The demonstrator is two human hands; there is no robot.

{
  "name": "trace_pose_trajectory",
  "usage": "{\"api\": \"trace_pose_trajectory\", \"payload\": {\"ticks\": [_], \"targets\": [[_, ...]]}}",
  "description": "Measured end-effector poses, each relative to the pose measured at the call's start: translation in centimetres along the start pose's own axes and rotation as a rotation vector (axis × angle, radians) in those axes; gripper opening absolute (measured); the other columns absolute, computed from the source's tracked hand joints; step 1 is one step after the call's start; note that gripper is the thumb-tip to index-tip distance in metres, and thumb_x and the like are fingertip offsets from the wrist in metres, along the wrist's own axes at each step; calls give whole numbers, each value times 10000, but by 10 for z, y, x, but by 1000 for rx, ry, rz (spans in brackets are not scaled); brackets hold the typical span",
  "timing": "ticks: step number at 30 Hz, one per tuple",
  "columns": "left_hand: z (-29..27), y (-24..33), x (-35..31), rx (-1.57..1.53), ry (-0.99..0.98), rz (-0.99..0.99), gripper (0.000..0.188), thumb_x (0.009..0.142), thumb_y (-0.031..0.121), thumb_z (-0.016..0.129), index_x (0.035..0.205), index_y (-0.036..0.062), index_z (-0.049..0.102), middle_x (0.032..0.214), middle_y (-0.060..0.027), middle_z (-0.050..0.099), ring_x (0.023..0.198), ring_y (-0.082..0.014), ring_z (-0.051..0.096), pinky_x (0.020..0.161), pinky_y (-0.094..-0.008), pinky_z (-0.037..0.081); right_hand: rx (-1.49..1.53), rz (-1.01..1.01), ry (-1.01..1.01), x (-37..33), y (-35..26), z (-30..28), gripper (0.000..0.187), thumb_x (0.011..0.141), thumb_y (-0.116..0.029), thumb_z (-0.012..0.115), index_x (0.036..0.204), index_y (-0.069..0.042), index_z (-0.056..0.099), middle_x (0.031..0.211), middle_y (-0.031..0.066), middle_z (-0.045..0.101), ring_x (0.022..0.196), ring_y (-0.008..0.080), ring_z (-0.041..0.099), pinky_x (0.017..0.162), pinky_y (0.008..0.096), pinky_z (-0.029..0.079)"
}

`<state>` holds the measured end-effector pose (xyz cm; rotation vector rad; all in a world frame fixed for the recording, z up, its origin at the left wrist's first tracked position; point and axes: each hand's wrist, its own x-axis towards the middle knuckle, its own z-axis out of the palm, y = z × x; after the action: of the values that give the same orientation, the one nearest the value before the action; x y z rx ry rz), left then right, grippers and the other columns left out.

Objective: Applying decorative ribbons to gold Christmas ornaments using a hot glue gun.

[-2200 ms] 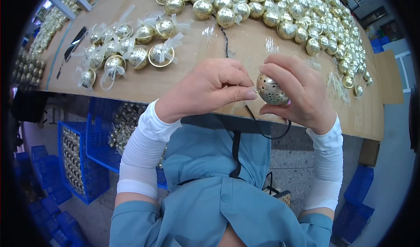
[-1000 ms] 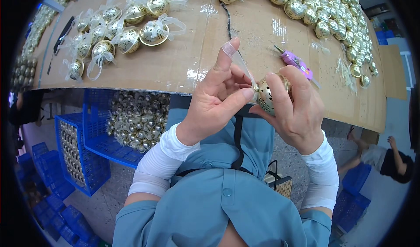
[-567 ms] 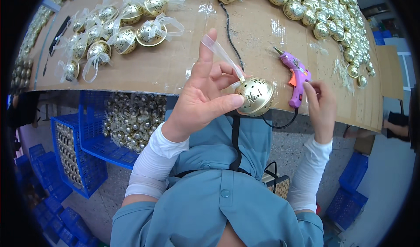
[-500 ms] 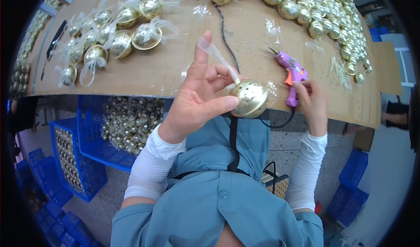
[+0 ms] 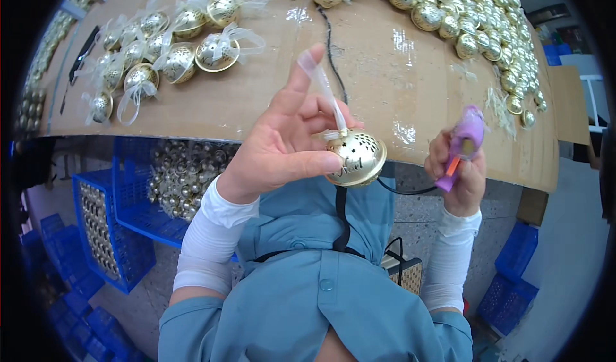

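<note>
Between the thumb and fingers of my left hand (image 5: pixel 279 147) is a gold bell ornament (image 5: pixel 360 160) with cut-out holes and a raised rim. Its sheer white ribbon (image 5: pixel 327 89) loops up around my extended index finger, with a small knot at the top of the ornament. My right hand (image 5: pixel 462 176) is wrapped around the handle of a purple glue gun (image 5: pixel 468 134), held off the table to the right of the ornament. The gun's orange trigger shows by my fingers, and its nozzle points toward the ornament's side of the table or upward; I cannot tell which.
Ribboned gold ornaments (image 5: pixel 179 64) lie at the left of the cardboard-covered table (image 5: pixel 269 60). A large heap of gold ornaments (image 5: pixel 475 16) fills the far right, near loose ribbons (image 5: pixel 497 109). A black cord (image 5: pixel 329 38) crosses the table. Blue crates (image 5: pixel 138 253) stand below left.
My right hand has taken hold of the glue gun and lifted it off the table, turning it. The ornament in my left hand has turned and shifted slightly left.
</note>
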<state>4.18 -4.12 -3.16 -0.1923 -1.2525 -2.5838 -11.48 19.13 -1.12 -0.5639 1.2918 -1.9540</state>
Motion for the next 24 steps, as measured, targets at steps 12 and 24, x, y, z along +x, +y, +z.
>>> {"api": "trace_pose_trajectory", "payload": {"ticks": [12, 24], "targets": [[2, 10, -2, 7, -43, -121, 1046, 662, -79, 620, 1437, 216, -18, 1009, -154, 521, 1060, -316, 542, 917, -435, 445, -459, 32, 2, -14, -19, 27, 575, 688, -155, 758, 1147, 31, 467, 986, 108, 585, 842, 168, 582, 733, 283, 472], [2, 8, -2, 10, -37, -119, 1065, 646, -81, 631, 1437, 191, -28, 1080, -173, 496, 1063, -316, 541, 905, -420, 452, -542, 40, -46, -14, -20, 23, 493, 716, -88, 730, 1130, 33, 492, 1045, 94, 561, 905, 162, 562, 789, 284, 451]]}}
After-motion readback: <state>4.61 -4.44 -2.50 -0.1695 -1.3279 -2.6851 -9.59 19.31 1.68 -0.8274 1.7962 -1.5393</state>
